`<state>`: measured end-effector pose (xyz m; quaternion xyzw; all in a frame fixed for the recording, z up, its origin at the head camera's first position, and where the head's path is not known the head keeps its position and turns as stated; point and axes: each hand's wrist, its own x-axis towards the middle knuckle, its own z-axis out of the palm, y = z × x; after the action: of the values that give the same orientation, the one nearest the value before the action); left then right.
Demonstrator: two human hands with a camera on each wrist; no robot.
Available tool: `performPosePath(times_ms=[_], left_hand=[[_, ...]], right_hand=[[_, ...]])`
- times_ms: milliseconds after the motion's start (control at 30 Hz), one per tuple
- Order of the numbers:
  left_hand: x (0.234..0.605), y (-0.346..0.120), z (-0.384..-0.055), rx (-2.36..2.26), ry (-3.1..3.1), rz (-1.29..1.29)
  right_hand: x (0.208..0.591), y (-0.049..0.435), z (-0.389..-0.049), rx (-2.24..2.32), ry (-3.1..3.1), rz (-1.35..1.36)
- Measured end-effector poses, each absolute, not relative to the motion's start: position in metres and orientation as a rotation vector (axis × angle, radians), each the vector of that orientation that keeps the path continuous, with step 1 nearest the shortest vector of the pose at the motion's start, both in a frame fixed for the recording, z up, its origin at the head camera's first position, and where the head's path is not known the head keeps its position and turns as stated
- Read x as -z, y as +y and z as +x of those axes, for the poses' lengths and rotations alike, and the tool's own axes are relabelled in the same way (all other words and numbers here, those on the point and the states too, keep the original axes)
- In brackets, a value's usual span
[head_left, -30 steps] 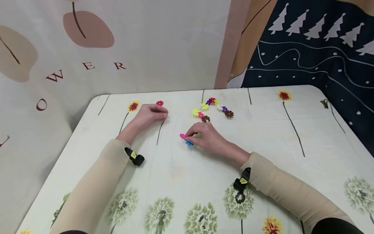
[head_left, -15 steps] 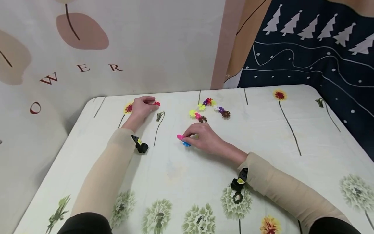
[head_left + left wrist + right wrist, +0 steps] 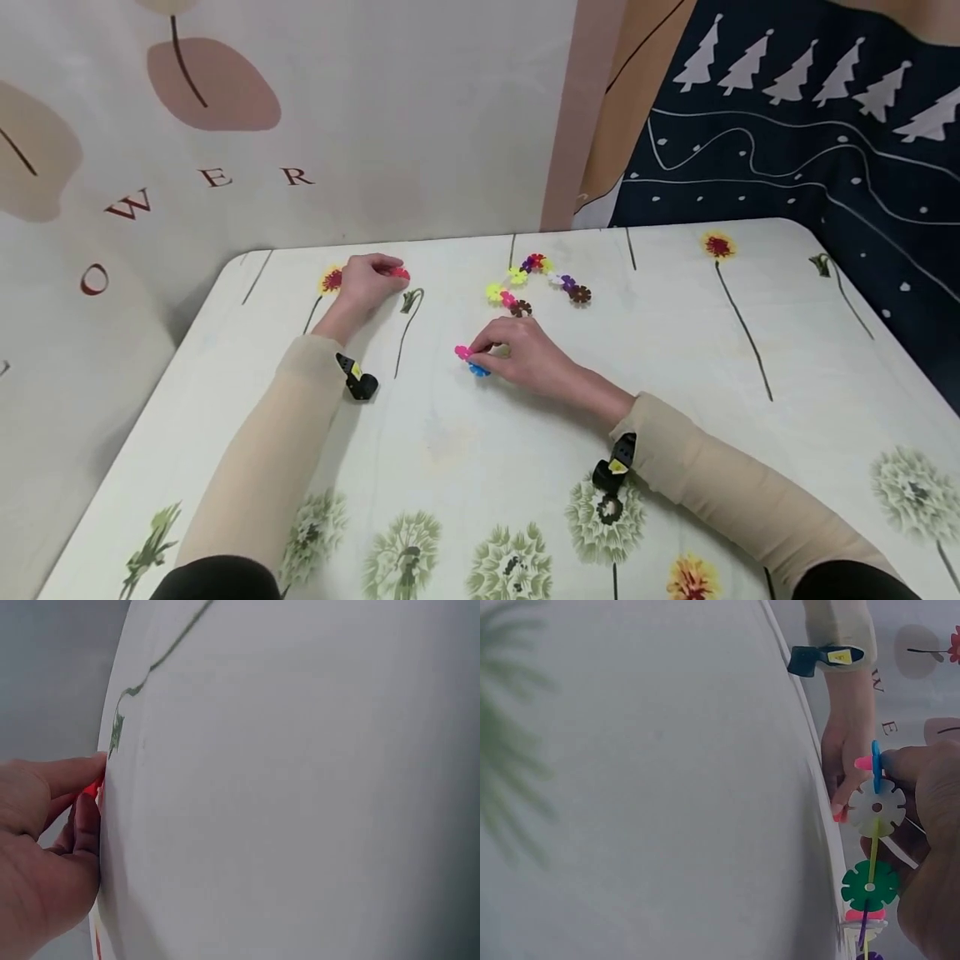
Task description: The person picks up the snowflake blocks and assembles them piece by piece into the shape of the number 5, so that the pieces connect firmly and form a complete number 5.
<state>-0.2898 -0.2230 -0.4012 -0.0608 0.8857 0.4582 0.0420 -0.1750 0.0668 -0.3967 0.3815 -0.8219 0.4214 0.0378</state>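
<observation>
At the back left of the table, my left hand (image 3: 366, 282) pinches a red notched flower disc (image 3: 401, 272) between thumb and fingers. The left wrist view shows only a sliver of that red disc (image 3: 94, 789) between the fingertips. Near the middle, my right hand (image 3: 525, 354) pinches a chain of interlocking flower discs, with a pink disc (image 3: 462, 352) and a blue disc (image 3: 479, 370) at its left end. The right wrist view shows a white disc (image 3: 861, 804) and a green disc (image 3: 855, 883) beneath the blue one. The fingers hide part of the chain.
Beyond my right hand lies a curved line of linked discs, including a yellow disc (image 3: 493, 292), a red disc (image 3: 536, 262) and a brown disc (image 3: 580, 293). The flower-printed tablecloth (image 3: 450, 467) meets a curtain (image 3: 420, 167) at the table's far edge.
My left hand has moved away and left to the red disc, now between its fingers, and has drawn it slightly nearer. My right hand keeps its grip on the chain almost unmoved.
</observation>
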Motion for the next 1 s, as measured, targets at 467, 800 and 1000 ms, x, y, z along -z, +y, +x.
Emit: performPosePath(times_ms=[467,800,1000], left_hand=[[0.393,-0.237,-0.246,-1.235,2.693,0.054],[0.392,-0.222,-0.226,-1.513,2.365,0.07],[0.39,-0.208,-0.215,-1.52,2.285,0.111]], right_hand=[[0.397,0.065,-0.173,-1.272,-2.522,1.158],[0.4,0.066,-0.175,-1.268,-2.537,1.157],[0.398,0.066,-0.176,-1.268,-2.536,1.162]])
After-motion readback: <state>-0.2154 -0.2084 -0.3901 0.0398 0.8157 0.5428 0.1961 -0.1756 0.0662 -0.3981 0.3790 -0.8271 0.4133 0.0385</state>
